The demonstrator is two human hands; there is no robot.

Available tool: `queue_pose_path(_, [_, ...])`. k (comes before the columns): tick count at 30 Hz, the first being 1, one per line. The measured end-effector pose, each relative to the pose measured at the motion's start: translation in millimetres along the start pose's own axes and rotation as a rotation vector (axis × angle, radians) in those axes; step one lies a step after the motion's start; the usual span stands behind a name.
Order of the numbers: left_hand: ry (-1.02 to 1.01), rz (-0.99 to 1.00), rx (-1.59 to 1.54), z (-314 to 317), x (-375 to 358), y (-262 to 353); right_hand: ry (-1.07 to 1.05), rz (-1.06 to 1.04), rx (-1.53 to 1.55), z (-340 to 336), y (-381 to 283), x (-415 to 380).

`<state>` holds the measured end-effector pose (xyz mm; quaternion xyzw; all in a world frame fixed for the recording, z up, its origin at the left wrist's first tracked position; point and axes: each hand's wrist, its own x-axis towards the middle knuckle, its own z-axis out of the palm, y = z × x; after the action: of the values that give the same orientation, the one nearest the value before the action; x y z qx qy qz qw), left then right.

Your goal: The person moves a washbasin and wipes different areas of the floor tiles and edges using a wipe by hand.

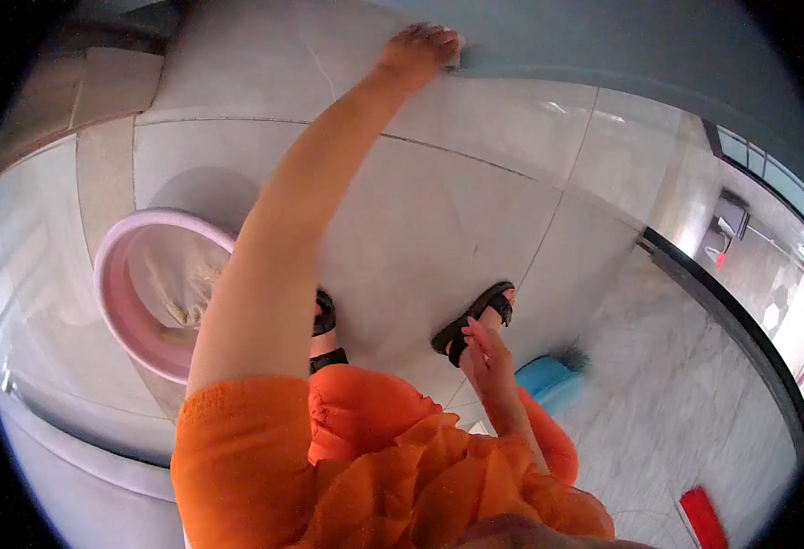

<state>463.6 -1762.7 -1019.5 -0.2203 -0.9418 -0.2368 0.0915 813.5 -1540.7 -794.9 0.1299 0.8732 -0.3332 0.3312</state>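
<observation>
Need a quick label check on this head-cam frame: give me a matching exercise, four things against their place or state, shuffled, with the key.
Column 1
1. left hand
2. right hand
3. pink basin
4. blue dustpan

Column 2
A. on the floor at the left, with a pale cloth inside
B. stretched far forward, pressed on a blue-grey surface
C. on the floor behind the right hand
D. hanging open in the air near a black sandal, holding nothing

Pairs: 1-B, 2-D, 3-A, 4-C

basin partly behind arm | red object cut off
</observation>
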Motion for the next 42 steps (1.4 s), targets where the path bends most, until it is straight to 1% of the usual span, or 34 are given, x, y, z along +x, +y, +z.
queue_pose_path(2, [-0.437,-0.139,-0.063,-31,22,11,0.019,-0.039,-0.020,1,0,7])
queue_pose_path(5, [0.041,-0.184,-0.033,15,-27,23,0.069,-0.055,0.013,-1,-5,8])
queue_pose_path(8, [-0.130,-0.045,0.187,3,-66,36,0.067,-0.043,0.025,-5,-19,9])
queue_pose_path(11, [-0.025,-0.125,0.205,-3,-43,33,0.033,-0.040,-0.022,-10,-26,11])
queue_pose_path(14, [-0.130,-0.144,0.054,-7,-9,24,0.036,-0.029,-0.012,-10,-29,7])
queue_pose_path(17, [-0.084,-0.156,0.015,23,-14,17,0.048,-0.060,0.000,-8,-30,4])
queue_pose_path(19, [-0.180,-0.414,-0.296,-3,-38,43,0.050,-0.089,0.012,-4,-29,8])
queue_pose_path(21, [-0.085,-0.183,-0.037,23,-98,84,0.034,-0.101,0.035,1,-25,13])
queue_pose_path(22, [-0.071,-0.150,-0.044,18,-102,93,0.020,-0.104,0.020,3,-27,14])
queue_pose_path(24, [-0.039,-0.080,-0.062,10,-99,108,-0.002,-0.106,-0.010,5,-33,15])
queue_pose_path(27, [-0.084,-0.028,0.046,16,-53,98,-0.026,-0.143,0.002,10,-28,13])
queue_pose_path(29, [-0.069,-0.043,0.043,33,-35,90,-0.060,-0.119,0.019,10,-26,17])
queue_pose_path(30, [-0.067,-0.050,0.036,30,-31,91,-0.078,-0.099,0.029,9,-27,16])
queue_pose_path(33, [-0.301,-0.077,0.379,17,-43,95,0.015,-0.158,0.054,6,-44,18])
queue_pose_path(36, [-0.160,-0.265,0.324,7,-77,77,0.010,-0.090,0.058,4,-36,16])
queue_pose_path(39, [-0.120,-0.152,0.262,-18,-81,40,-0.017,-0.053,0.058,6,-22,15])
queue_pose_path(42, [-0.093,-0.187,0.485,-7,-34,20,-0.020,-0.090,0.034,10,-20,19])
